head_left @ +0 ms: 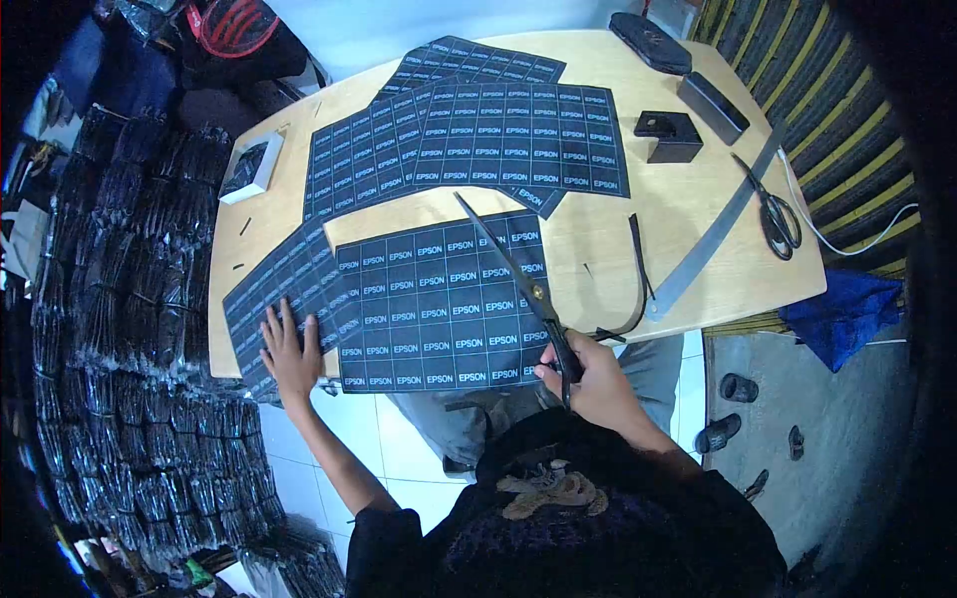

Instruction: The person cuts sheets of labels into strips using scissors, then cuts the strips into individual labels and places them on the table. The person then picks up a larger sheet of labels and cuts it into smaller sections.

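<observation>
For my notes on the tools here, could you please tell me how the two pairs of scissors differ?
The long scissors are held in the right hand, blades over the label sheet; the smaller scissors lie unheld on the table, beside the metal ruler. The held pair's blades look far longer. Both are dark-handled.

A black sheet of EPSON labels (439, 299), printed in a white-lined grid, lies flat just right of the left hand (290, 354). Long scissors (518, 279), blades parted, angle up-left across the sheet from the right hand (588, 374) gripping their handles.
</observation>
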### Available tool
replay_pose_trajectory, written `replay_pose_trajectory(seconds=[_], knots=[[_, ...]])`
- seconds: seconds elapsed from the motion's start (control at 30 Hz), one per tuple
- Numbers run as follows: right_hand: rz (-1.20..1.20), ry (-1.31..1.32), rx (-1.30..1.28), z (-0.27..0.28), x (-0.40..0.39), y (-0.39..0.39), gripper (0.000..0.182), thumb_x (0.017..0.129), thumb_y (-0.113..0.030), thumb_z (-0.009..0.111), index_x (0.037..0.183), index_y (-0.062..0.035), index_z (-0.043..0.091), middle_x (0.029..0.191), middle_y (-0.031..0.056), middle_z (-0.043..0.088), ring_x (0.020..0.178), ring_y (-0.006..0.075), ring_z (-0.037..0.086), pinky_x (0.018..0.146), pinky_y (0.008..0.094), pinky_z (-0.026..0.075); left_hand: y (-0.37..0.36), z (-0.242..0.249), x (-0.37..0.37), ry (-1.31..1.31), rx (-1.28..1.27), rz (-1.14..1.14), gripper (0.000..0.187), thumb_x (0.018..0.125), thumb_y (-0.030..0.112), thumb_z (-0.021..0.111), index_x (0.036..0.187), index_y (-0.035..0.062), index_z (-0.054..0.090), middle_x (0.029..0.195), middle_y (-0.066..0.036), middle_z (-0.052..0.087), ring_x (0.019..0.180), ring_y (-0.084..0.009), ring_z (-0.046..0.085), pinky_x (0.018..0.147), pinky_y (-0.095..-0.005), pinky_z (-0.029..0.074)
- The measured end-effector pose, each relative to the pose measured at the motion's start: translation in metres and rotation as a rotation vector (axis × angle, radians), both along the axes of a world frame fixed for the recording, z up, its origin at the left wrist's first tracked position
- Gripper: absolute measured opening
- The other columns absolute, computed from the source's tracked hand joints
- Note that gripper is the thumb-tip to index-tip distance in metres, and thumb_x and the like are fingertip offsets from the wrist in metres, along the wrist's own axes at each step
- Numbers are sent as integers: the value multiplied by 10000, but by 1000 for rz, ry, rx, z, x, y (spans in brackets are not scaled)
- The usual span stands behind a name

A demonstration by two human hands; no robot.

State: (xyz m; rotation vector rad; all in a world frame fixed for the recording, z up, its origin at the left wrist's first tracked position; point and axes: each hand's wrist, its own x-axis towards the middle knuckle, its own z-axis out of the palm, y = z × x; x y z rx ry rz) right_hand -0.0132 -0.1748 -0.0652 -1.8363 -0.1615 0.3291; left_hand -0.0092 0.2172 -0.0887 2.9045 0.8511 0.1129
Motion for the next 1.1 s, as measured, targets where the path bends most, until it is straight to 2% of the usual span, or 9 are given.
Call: replay_pose_trajectory(seconds=[0.13, 0.27, 0.37, 0.6, 0.73, 0.87, 1.0, 1.03, 1.1], knots=[[23, -70, -70, 3, 0, 2, 199, 751, -95, 675, 868, -6, 541, 738, 73, 590, 674, 159, 587, 601, 294, 452, 17, -6, 3, -1, 32, 125, 642, 858, 578, 374, 1397, 251, 252, 1461, -108, 186, 1343, -335, 150, 1035, -581, 93], [86, -26, -134, -9, 1, -1, 197, 751, -79, 661, 866, 16, 533, 762, 112, 600, 699, 211, 611, 606, 321, 461, 14, -5, 10, -34, 34, 219, 661, 857, 565, 394, 1398, 213, 252, 1455, -124, 196, 1343, -338, 152, 1023, -604, 85], [174, -72, -317, -8, 3, -2, 186, 754, -67, 644, 858, 29, 523, 766, 138, 598, 694, 234, 615, 609, 328, 464, -2, -2, 11, -165, -5, 59, 632, 868, 482, 459, 1391, 187, 263, 1449, -130, 212, 1346, -326, 150, 993, -651, 58], [123, -103, -282, -1, 5, 2, 170, 755, -57, 633, 845, 32, 520, 742, 144, 606, 676, 248, 621, 612, 334, 463, -94, 26, -9, -1, -97, -581, 511, 883, 304, 478, 1353, 142, 360, 1442, -95, 253, 1352, -298, 153, 1069, -514, 60], [72, -57, -244, -2, 4, 2, 196, 760, -93, 646, 837, 32, 515, 727, 149, 613, 684, 255, 623, 614, 337, 466, -107, 27, -10, 32, -40, -576, 525, 892, 317, 460, 1372, 151, 326, 1447, -85, 240, 1354, -295, 143, 1079, -487, 64], [42, -68, -265, 10, 2, -4, 248, 757, -146, 672, 851, 31, 526, 721, 135, 611, 663, 251, 614, 604, 326, 465, -97, 20, -1, -46, -57, -501, 513, 896, 336, 460, 1356, 137, 355, 1433, -87, 275, 1345, -283, 182, 1078, -483, 58], [-40, -101, -144, 19, -3, -15, 275, 752, -213, 701, 773, 1, 529, 597, 86, 551, 520, 172, 530, 493, 300, 401, -92, 18, 9, -89, -44, -475, 499, 899, 327, 458, 1349, 132, 365, 1426, -92, 287, 1339, -284, 199, 1075, -487, 82], [-75, -59, -130, 18, -5, -18, 274, 725, -191, 729, 797, -15, 531, 613, 44, 551, 540, 93, 492, 498, 250, 389, -91, 19, 10, -94, -53, -463, 493, 902, 324, 455, 1347, 131, 370, 1424, -95, 292, 1338, -286, 202, 1073, -489, 92], [-110, -75, -32, 11, -10, -24, 273, 718, -177, 731, 802, -18, 526, 630, 35, 553, 554, 94, 495, 511, 243, 394, -91, 17, 9, -214, -5, -458, 446, 885, 269, 504, 1287, 92, 430, 1370, -120, 357, 1293, -295, 282, 1050, -465, 173]])
